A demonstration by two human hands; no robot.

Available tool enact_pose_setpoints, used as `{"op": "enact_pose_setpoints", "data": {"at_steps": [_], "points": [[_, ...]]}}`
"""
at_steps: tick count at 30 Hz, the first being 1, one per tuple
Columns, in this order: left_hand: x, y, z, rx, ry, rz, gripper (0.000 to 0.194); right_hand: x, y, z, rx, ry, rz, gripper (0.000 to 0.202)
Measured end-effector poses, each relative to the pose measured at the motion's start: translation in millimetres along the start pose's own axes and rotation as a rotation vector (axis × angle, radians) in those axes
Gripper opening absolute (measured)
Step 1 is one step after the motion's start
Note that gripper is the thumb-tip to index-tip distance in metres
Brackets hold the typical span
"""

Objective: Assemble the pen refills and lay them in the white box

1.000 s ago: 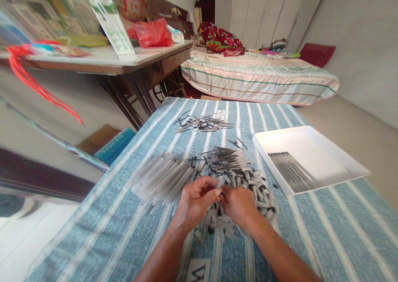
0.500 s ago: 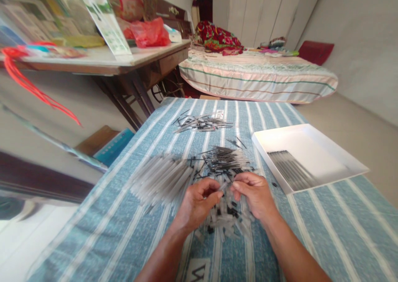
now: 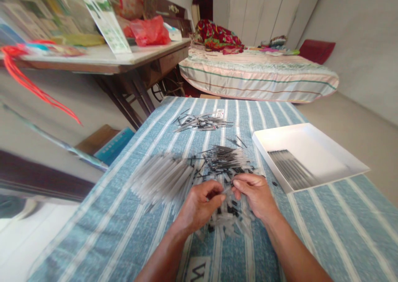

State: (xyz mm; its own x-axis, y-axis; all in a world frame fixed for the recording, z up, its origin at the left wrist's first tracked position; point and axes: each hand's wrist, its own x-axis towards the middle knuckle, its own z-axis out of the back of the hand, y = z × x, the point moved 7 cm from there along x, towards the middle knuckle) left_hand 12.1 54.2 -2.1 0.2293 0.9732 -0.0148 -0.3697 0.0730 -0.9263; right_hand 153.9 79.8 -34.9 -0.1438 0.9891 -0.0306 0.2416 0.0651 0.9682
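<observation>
Over a loose pile of small clear and black plastic pieces [image 3: 228, 224], my two hands meet with fingertips close together. My left hand [image 3: 202, 201] pinches a small translucent plastic piece [image 3: 228, 189] between thumb and forefinger. The fingers of my right hand [image 3: 255, 193] are closed at the piece's other end; what they hold is mostly hidden, perhaps a small dark part. Left of my hands lies a stack of frosted pen barrels [image 3: 163, 176]. Just beyond my hands is a heap of dark-and-clear pen refills [image 3: 228, 157].
To the right stands a shallow white box [image 3: 338, 149] holding a row of pens [image 3: 290, 168]. Another pile of thin pen parts [image 3: 202, 122] lies farther back on the striped tablecloth [image 3: 124, 232]. A cluttered desk [image 3: 146, 58] is at left, with a bed [image 3: 258, 77] behind.
My left hand has shifted slightly right and the fingertips stay together around the small piece. The piles and the box have not changed.
</observation>
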Motion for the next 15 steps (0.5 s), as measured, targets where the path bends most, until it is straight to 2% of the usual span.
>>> {"op": "enact_pose_setpoints", "data": {"at_steps": [15], "points": [[0, 3, -5.2, 0.057, 0.080, 0.040, 0.007, -1, 15, -2, -0.366, 0.112, 0.127, 0.011]]}}
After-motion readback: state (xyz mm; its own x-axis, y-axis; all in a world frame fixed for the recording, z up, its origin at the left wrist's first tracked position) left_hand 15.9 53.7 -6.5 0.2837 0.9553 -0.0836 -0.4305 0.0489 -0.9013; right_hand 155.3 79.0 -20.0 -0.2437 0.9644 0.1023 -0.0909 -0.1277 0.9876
